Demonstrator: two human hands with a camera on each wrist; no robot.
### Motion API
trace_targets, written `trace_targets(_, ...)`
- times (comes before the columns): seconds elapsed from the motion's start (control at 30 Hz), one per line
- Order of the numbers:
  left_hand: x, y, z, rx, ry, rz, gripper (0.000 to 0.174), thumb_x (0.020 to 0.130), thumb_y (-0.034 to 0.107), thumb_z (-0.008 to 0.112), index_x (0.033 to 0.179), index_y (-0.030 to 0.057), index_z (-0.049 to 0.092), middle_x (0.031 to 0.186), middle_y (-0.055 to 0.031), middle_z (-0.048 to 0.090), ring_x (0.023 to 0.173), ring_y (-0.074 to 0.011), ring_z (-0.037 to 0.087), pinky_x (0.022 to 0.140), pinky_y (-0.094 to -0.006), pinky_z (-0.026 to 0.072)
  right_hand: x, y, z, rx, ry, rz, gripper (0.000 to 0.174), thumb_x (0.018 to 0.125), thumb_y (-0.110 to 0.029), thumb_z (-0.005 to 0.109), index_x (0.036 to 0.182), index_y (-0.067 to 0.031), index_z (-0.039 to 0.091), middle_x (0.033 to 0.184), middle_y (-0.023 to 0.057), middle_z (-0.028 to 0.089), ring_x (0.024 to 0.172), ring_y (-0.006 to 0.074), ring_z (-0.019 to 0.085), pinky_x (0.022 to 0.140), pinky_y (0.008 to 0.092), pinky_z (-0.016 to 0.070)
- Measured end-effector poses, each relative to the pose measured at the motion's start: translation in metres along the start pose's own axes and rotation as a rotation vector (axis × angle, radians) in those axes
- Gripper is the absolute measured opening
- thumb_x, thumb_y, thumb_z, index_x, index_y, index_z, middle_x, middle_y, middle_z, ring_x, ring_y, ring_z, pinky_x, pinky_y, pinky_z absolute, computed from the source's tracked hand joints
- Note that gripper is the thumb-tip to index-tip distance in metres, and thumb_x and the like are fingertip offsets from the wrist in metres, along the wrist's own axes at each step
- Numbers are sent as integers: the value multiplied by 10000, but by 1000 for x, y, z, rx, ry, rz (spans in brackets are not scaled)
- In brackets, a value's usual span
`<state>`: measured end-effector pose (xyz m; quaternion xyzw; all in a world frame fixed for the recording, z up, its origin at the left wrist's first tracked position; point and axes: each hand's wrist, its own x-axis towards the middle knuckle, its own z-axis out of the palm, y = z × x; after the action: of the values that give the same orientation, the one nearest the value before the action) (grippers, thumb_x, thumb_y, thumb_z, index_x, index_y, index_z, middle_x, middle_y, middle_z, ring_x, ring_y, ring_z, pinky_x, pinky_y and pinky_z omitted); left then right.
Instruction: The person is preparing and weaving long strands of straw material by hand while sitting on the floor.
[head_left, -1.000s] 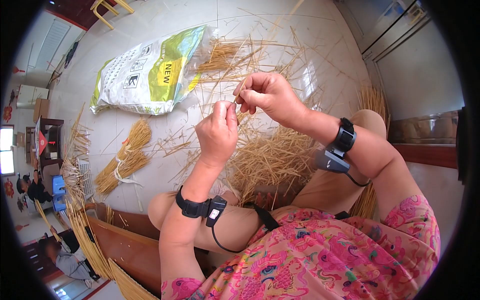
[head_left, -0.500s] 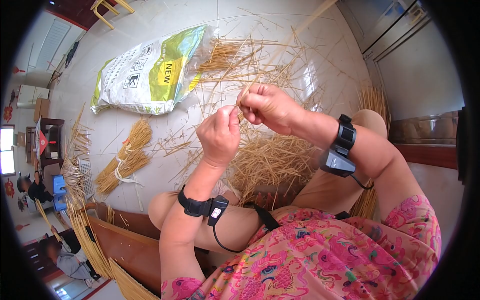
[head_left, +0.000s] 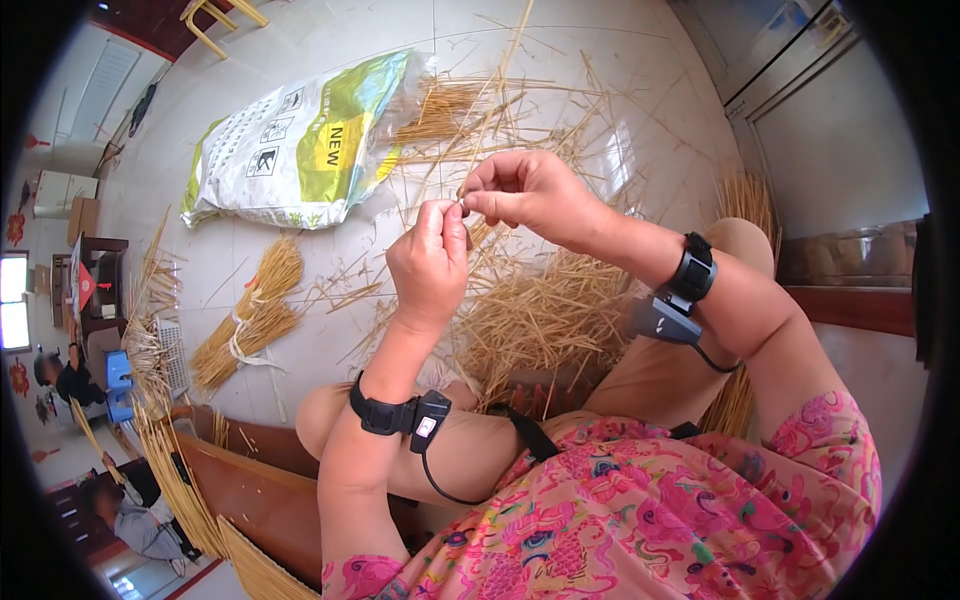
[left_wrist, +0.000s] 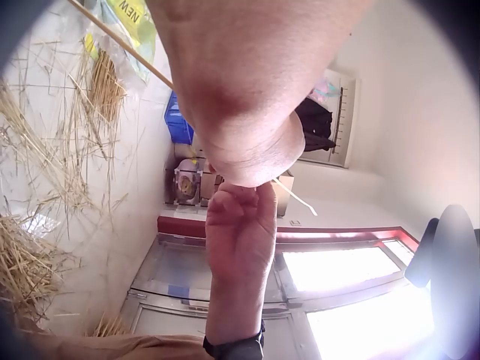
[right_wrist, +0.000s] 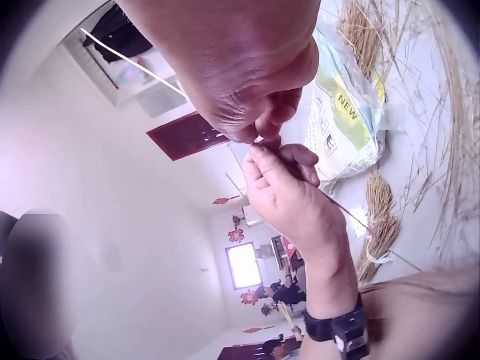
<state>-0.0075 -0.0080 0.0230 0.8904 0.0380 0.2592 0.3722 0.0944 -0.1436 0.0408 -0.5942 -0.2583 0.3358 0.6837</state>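
Observation:
Both hands are raised over the straw with their fingertips meeting. The left hand [head_left: 430, 262] pinches a long, thin straw stalk [left_wrist: 124, 43] between thumb and curled fingers. At the same spot the right hand [head_left: 545, 203] has its thumb and forefinger on the stalk, its other fingers bent. In the head view the stalk stretches up and away past the hands. A short pale end [left_wrist: 298, 198] sticks out on the other side in the left wrist view. The part between the fingertips is hidden. A heap of loose straw [head_left: 545, 315] lies below the hands.
A white and green bag [head_left: 285, 150] lies on the tiled floor with straw [head_left: 440, 108] at its mouth. A tied straw bundle [head_left: 255, 310] is nearer. Stalks lean on a brown wooden bench [head_left: 245, 480] at left. A metal door [head_left: 840, 160] stands at right.
The right hand dipped and turned, then came back up to the left thumb. The stalk's far end swung right and then left. The left hand has shifted slightly left.

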Motion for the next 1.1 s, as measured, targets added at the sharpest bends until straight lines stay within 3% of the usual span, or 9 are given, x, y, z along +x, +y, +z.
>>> trace_targets(0.2,1,-2,2,155,45,139,59,896,69,543,841,52,528,550,-54,552,469,-185,564,449,-304,415,-5,-1,6,106,88,9,108,830,-126,649,805,-23,626,685,-2,590,596,47,499,535,192,411)
trace_targets(0.3,0,-3,5,144,65,146,63,857,104,593,825,81,544,573,-85,558,486,-271,554,449,-375,411,-6,4,7,175,102,24,90,831,-109,634,797,-26,618,678,-13,568,597,50,492,541,200,410)
trace_targets(0.5,-2,-4,6,141,74,116,65,842,91,605,828,80,542,592,-88,568,499,-275,559,455,-374,416,-8,3,10,175,103,15,87,844,-117,617,821,-33,624,694,-21,567,614,52,496,562,208,412)
trace_targets(0.6,1,-2,3,158,93,174,65,879,61,564,820,55,538,547,-66,554,467,-214,561,441,-327,407,-8,4,10,146,113,11,97,844,-130,625,829,-34,630,702,-21,574,622,53,501,570,208,416)
trace_targets(0.77,0,-3,4,187,83,194,64,842,74,601,820,72,542,590,-80,570,501,-259,564,459,-362,416,-9,5,9,139,104,1,108,842,-140,637,832,-32,630,721,-16,584,643,56,505,590,208,424)
trace_targets(0.9,-1,-2,5,183,73,184,73,828,82,615,821,81,543,608,-87,576,515,-275,565,466,-377,421,-7,7,11,212,142,-4,50,795,-66,618,769,-23,619,698,-9,570,627,58,493,574,210,420)
trace_targets(1.1,-1,-1,6,190,53,206,62,899,80,538,842,57,533,572,-60,585,499,-237,586,463,-338,427,-6,9,12,240,146,-3,30,783,-38,595,759,-21,602,691,-5,557,628,62,484,573,217,408)
